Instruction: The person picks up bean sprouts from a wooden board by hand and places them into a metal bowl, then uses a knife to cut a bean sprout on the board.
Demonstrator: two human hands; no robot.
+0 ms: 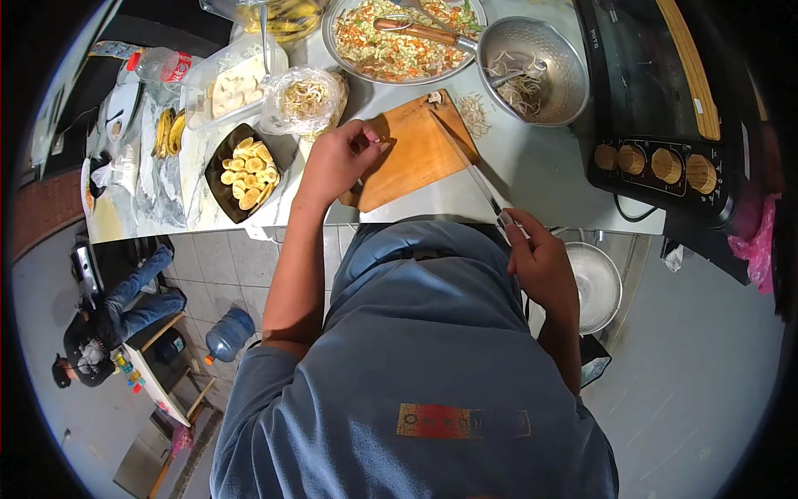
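My left hand [339, 160] is over the left part of the wooden cutting board [407, 166], thumb and fingers pinched together; whatever is between them is too small to make out. My right hand [540, 256] grips the handle of a knife [470, 165]. Its long thin blade slants across the board's right side, the tip near a small whitish scrap [435, 98] at the far corner. Loose bean sprouts [474, 115] lie beside the board. Left of it sits an open plastic bag of bean sprouts [304, 98].
Behind the board stand a metal bowl [573, 79] with sprouts and a large tray [330, 46] of shredded vegetables with tongs. To the left are a dark dish [218, 179] of yellow slices and a plastic container [197, 87]. An oven [657, 100] stands right. A person [104, 333] sits far left.
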